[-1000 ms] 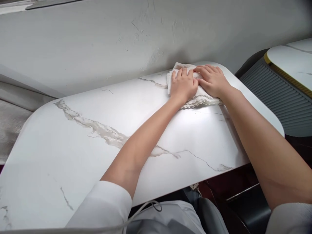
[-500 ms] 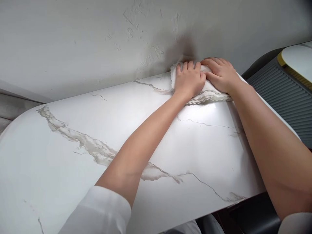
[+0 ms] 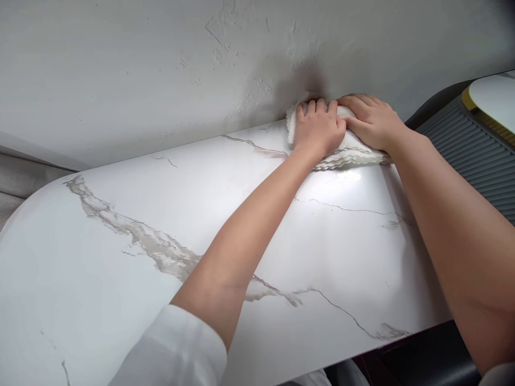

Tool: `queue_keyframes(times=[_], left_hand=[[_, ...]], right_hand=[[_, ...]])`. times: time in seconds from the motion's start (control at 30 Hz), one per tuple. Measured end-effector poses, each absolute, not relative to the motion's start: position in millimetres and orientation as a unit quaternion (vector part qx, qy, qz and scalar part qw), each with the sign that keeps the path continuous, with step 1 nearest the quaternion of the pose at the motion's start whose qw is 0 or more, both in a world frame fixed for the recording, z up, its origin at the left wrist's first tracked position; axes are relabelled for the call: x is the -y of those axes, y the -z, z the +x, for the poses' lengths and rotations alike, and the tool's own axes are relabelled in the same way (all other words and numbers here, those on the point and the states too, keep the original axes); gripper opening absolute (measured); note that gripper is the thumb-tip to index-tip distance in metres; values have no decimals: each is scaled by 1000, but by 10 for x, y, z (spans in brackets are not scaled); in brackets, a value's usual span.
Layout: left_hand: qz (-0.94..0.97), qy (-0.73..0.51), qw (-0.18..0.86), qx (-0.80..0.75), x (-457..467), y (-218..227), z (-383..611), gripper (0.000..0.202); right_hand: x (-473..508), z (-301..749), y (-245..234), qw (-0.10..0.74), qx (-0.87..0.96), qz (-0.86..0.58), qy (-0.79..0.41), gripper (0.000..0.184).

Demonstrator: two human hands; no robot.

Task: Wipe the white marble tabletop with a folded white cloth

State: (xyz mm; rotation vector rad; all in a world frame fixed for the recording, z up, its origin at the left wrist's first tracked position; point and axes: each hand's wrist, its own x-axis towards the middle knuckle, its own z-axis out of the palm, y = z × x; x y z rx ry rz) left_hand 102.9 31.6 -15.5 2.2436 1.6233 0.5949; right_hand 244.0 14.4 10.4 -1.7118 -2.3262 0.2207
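A folded white cloth [image 3: 348,155] with frilly, layered edges lies at the far right of a white marble-patterned tabletop [image 3: 169,198], up against the wall. My left hand [image 3: 319,126] presses down on the cloth's left part, its fingers bent over it towards the wall. Just to the right, my right hand [image 3: 372,122] grips the cloth's right part, thumb pointing at the left hand. The two hands nearly touch. Both palms hide much of the cloth, and the fingertips of the right hand are partly out of sight.
A grey-white wall [image 3: 140,69] with peeling paint runs along the table's back edge. At the right stands a grey ribbed panel [image 3: 475,155] beside a white top with a gold edge [image 3: 483,120]. Something dark and smooth [image 3: 434,354] lies below the front edge.
Both hands and the cloth have shifted slightly right in the view, as the whole scene has a little. The grip on the cloth looks the same.
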Motion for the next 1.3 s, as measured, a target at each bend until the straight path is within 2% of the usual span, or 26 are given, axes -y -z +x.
queue_keyframes(times=[0.2, 0.57, 1.3], left_hand=[[793, -206, 131, -558, -198, 102, 1008, 46], [827, -155, 39, -539, 249, 26, 1076, 50], [855, -169, -9, -491, 2163, 22, 1248, 54]], right_hand=[[-84, 2446, -104, 129, 805, -576, -60, 47], [315, 2593, -26, 125, 786, -605, -23, 49], [2301, 2884, 31, 131, 770, -624, 11, 56]])
